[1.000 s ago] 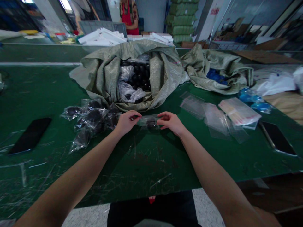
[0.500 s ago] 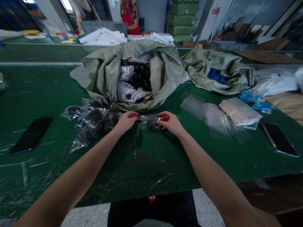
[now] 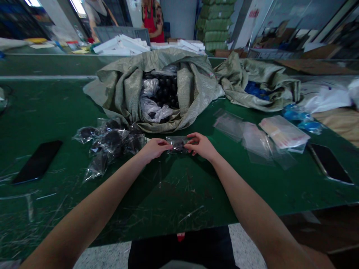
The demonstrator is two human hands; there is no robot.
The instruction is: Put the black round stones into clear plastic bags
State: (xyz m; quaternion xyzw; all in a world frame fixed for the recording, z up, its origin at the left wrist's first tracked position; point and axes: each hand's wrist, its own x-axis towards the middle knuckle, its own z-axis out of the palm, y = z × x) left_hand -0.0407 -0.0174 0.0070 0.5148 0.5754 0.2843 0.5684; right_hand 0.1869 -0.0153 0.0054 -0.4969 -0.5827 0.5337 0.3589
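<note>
Between my hands is a small clear plastic bag (image 3: 177, 143) with a dark object inside, held just over the green table. My left hand (image 3: 156, 148) pinches its left side between thumb and fingers. The fingers of my right hand (image 3: 199, 145) are curled and closed on its right edge. Left of my left hand lies a pile of clear bags with dark round pieces (image 3: 112, 140). Behind my hands sits a large woven sack (image 3: 193, 89), its mouth showing many glossy black round pieces (image 3: 167, 89) and some crumpled clear plastic.
Flat clear bags (image 3: 256, 140) and a stack of bags (image 3: 282, 130) lie to the right, near a phone (image 3: 331, 163). Another phone (image 3: 37, 161) is at left. A second sack (image 3: 232, 86) holds blue pieces. People stand beyond the table.
My left hand has moved a little right and down, from the bag's upper left corner to its left side. My right hand stays at the right edge.
</note>
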